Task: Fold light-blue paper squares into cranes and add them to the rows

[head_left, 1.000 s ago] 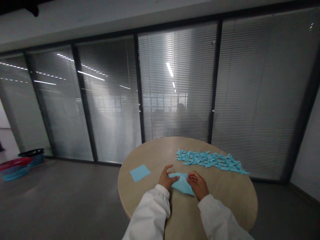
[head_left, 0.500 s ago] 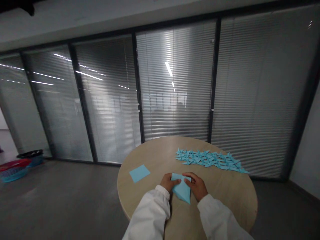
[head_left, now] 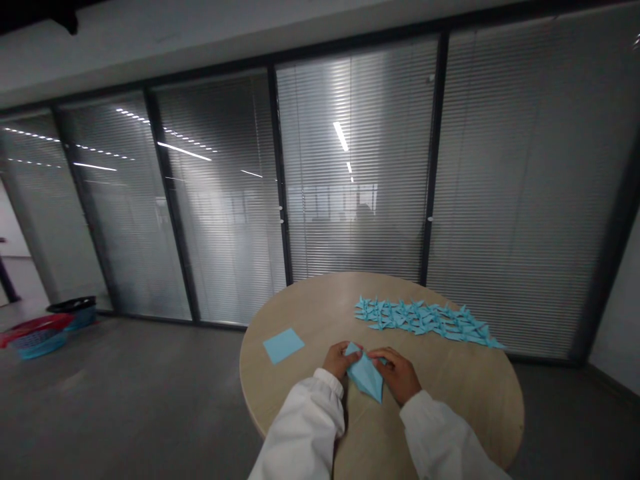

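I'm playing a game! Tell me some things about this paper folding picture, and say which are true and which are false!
1. The left hand and right hand both touch a folded blue paper. True.
2. The flat blue square lies to the right of the hands. False: it lies to their left.
3. Lots of small blue paper cranes sit on a round wooden table. True.
4. The paper cranes are inside a basket. False: they are on the table, and the red-rimmed basket stands on the floor far to the left.
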Tool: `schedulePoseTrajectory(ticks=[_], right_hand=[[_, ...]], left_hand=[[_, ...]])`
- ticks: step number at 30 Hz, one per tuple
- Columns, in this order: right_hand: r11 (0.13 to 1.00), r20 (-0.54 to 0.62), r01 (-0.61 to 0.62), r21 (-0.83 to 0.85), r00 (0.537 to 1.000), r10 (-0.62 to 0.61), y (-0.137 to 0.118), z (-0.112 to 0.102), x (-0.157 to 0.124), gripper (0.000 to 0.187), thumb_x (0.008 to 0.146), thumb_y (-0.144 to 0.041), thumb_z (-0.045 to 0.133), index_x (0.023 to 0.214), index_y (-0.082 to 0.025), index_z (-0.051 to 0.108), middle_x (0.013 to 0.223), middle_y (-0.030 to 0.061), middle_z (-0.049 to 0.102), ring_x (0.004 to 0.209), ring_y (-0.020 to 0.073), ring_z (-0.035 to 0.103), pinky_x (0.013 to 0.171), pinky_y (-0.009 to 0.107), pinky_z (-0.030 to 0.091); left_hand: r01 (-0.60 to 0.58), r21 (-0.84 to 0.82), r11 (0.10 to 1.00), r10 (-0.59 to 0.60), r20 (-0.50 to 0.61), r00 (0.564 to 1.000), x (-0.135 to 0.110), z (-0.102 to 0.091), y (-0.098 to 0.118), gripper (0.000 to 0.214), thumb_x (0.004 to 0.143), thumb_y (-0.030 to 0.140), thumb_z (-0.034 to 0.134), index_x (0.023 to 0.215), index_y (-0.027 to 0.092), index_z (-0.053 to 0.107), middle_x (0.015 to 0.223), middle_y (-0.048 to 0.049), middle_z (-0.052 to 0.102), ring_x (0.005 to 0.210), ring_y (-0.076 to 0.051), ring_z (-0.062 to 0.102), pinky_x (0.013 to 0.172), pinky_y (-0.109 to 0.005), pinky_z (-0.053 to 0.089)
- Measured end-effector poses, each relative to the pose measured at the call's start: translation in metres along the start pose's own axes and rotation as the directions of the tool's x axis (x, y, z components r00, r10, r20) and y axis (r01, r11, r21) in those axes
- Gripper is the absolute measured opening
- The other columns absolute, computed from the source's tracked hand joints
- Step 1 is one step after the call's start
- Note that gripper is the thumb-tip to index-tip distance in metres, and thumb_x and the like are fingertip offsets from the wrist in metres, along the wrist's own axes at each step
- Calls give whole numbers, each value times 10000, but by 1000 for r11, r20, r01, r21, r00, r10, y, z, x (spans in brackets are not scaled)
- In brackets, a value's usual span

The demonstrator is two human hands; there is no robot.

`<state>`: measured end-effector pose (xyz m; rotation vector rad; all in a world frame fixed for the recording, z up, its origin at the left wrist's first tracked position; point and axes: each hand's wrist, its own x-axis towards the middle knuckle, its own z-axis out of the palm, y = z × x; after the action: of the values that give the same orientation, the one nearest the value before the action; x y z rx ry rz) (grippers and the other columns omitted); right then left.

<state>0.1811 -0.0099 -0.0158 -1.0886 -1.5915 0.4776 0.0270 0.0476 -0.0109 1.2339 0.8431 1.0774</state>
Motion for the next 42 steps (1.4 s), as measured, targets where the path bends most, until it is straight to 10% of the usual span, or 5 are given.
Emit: schedulePoseTrajectory(ticks=[12,21,42], right_hand=[[997,-32,-65,50,997,67,3,0,3,274,693,-425,545,769,-190,665,818,67,643,787,201,572,723,284,440],[985,-152,-175,6,973,174,3,-4,1,318,700,-459,522,801,-186,651,687,22,637,577,149,516,534,226,398],[986,-172,-166,4,971,164,0,-4,2,344,700,-491,514,805,-187,638,722,24,631,581,149,505,539,232,405]], left_hand=[[38,-50,998,-34,86,996,1,1,-2,442,507,394,710,803,69,657,569,-33,614,488,-110,518,501,-216,388],[317,-404,858,-283,142,948,-15,14,19,449,782,473,387,880,84,588,676,-103,656,567,-147,607,564,-255,477],[-55,-114,992,78,206,975,-18,20,12,440,552,460,663,781,86,628,655,-39,623,606,-141,540,634,-264,412]])
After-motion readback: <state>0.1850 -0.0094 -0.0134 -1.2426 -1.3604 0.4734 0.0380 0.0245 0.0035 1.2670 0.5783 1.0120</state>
